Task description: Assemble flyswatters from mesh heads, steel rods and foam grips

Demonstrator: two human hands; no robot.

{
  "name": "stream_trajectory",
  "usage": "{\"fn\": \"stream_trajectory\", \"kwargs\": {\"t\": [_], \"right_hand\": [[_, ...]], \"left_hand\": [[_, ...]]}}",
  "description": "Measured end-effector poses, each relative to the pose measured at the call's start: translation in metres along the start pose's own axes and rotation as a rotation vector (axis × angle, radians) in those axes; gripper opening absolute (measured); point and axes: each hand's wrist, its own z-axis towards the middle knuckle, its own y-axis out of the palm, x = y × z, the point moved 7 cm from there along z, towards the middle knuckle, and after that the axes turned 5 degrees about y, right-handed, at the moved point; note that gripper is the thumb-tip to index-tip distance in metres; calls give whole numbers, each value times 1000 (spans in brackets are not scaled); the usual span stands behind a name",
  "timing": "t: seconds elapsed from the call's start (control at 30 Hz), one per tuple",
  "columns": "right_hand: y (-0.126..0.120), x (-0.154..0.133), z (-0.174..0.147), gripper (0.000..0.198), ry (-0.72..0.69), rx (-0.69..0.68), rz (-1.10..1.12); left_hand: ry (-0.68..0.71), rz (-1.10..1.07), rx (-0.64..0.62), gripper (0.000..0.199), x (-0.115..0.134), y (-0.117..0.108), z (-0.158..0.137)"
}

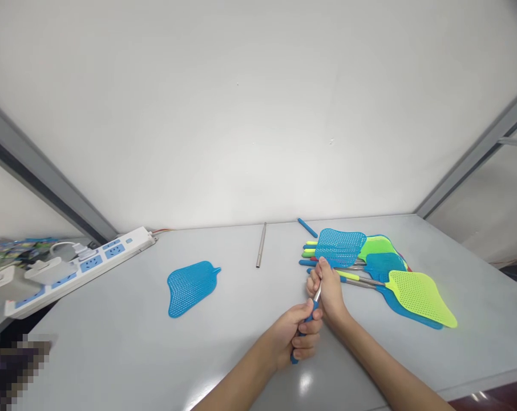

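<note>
Left grip point(301, 337) and right grip point(327, 290) clamp one blue metal-shafted flyswatter point(340, 246) over the glossy grey desk point(130, 354); white wall point(258, 114) at twelve o'clock.

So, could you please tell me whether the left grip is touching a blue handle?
Touching. The head view shows the left grip closed around a blue handle, whose lower end pokes out below.

Head view, forward and down

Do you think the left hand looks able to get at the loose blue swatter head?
Probably not while the left hand grips the blue handle; if freed, likely, since nothing visibly blocks the loose blue swatter head.
</note>
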Motion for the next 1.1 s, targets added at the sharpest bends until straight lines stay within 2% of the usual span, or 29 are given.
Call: {"fn": "stream_trajectory", "kwargs": {"t": [0.2, 0.37, 0.5, 0.67, 0.9, 1.0, 1.1], "right_hand": [[1, -10, 5, 39, -42, -90, -43], [-4, -17, 7, 37, -106, -100, -216], [0, -11, 5, 32, -54, -144, -299], [5, -7, 7, 32, 72, -237, -267], [-27, -48, 25, 25, -173, -26, 23], [-41, -60, 28, 22, -242, 70, 84], [-51, -67, 23, 20, -273, 98, 105]], "left_hand": [[80, 198, 35, 25, 5, 1, 6], [157, 276, 103, 26, 12, -1, 7], [249, 291, 159, 27, 20, -5, 8], [305, 271, 176, 32, 26, -7, 9], [256, 232, 145, 43, 35, -6, 8], [249, 244, 137, 44, 37, -7, 8], [260, 260, 137, 41, 38, -8, 7]]}}
